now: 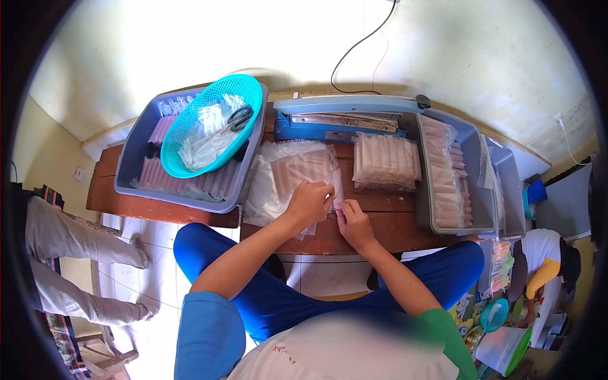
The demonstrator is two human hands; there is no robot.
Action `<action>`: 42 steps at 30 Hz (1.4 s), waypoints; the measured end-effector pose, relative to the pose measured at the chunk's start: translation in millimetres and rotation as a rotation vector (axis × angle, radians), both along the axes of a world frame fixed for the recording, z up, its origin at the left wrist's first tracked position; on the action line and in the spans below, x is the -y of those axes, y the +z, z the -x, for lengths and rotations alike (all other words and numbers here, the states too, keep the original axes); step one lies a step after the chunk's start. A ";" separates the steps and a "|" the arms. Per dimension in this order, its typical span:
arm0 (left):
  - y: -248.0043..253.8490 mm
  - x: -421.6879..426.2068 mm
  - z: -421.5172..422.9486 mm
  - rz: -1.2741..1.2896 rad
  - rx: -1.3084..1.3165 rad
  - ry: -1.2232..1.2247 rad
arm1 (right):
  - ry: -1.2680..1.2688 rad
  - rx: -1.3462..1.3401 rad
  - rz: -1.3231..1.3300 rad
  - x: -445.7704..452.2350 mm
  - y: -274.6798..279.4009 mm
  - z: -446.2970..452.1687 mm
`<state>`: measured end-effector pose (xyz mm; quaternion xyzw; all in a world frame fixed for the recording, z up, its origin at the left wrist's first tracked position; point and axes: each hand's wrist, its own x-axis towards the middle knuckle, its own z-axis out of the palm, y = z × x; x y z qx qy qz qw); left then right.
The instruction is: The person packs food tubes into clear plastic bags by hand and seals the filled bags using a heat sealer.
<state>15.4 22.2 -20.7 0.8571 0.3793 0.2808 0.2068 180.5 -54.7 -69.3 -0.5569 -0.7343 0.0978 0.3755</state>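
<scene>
Both my hands meet at the right edge of a flat clear plastic pack (294,168) of pinkish sticks, which lies on loose plastic bags on the brown wooden table (373,218). My left hand (309,201) has its fingers curled at the pack's edge. Just to its right, my right hand (354,221) pinches at the lower right corner of the plastic. What exactly the fingertips hold is too small to tell. A stacked pile of filled packs (386,160) stands to the right of my hands.
A blue sealer (342,120) stands behind. At the left, a turquoise basket (171,142) with plastic and scissors rests on a grey-blue crate (136,155). Another crate (484,215) holds packs at the right. One person stands far left; another bends far right.
</scene>
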 end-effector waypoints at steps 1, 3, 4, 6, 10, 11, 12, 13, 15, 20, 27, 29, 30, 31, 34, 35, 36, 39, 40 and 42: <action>-0.9 -0.6 -0.1 0.002 -0.016 -0.007 | 0.001 0.001 0.001 -0.5 -1.9 -2.0; -3.0 -1.3 -0.6 0.003 -0.032 -0.013 | 0.007 -0.018 0.036 -3.0 -5.2 -6.2; -4.3 -1.8 -0.7 -0.008 -0.027 -0.026 | 0.009 -0.018 0.036 -5.0 -7.2 -8.5; -4.9 -1.9 -0.3 -0.020 -0.023 -0.038 | -0.006 -0.009 0.017 -10.4 -7.0 -11.0; -3.3 -1.2 0.0 -0.061 -0.029 -0.067 | -0.016 -0.002 -0.042 -24.5 5.1 -11.9; -3.1 -1.0 -0.4 -0.073 -0.034 -0.071 | -0.017 0.001 -0.025 -27.1 9.3 -12.3; -4.0 -1.1 -0.8 -0.072 -0.034 -0.071 | -0.018 0.004 -0.007 -29.7 12.3 -12.6; -4.9 -1.6 -1.1 -0.087 -0.039 -0.078 | -0.017 0.004 -0.007 -33.0 13.7 -12.7; -5.8 -1.6 -0.9 -0.100 -0.043 -0.083 | -0.034 0.069 -0.050 -38.8 15.4 -12.3; -7.0 -1.2 -1.9 -0.133 -0.072 -0.107 | -0.072 0.137 -0.054 -50.5 4.3 -6.6; -4.8 -0.6 -2.3 -0.158 -0.059 -0.107 | -0.192 0.301 -0.015 -57.7 0.4 1.6; -4.4 -0.2 -2.3 -0.187 -0.049 -0.119 | -0.216 0.335 -0.008 -61.7 -1.5 1.9; -4.9 -0.4 -2.4 -0.187 -0.049 -0.118 | -0.242 0.368 -0.003 -63.9 -0.7 2.4; -5.3 -0.8 -2.7 -0.199 -0.070 -0.128 | -0.242 0.368 -0.003 -66.2 0.4 2.7; -4.6 -0.1 -2.8 -0.210 -0.096 -0.135 | -0.254 0.395 0.067 -69.8 2.0 3.0; -4.1 0.4 -2.8 -0.208 -0.099 -0.132 | -0.250 0.391 0.075 -70.2 2.1 3.2; -5.4 0.9 -3.0 -0.207 -0.100 -0.131 | -0.246 0.387 0.084 -70.3 3.7 4.1; -7.9 0.7 -3.5 -0.173 -0.124 -0.083 | -0.234 0.351 0.151 -64.5 11.9 5.8; -7.9 0.0 -2.3 -0.138 -0.136 -0.086 | -0.234 0.351 0.155 -59.3 17.3 4.8; -6.5 -2.4 0.2 -0.104 -0.149 -0.089 | -0.055 0.187 0.152 -50.2 30.9 1.2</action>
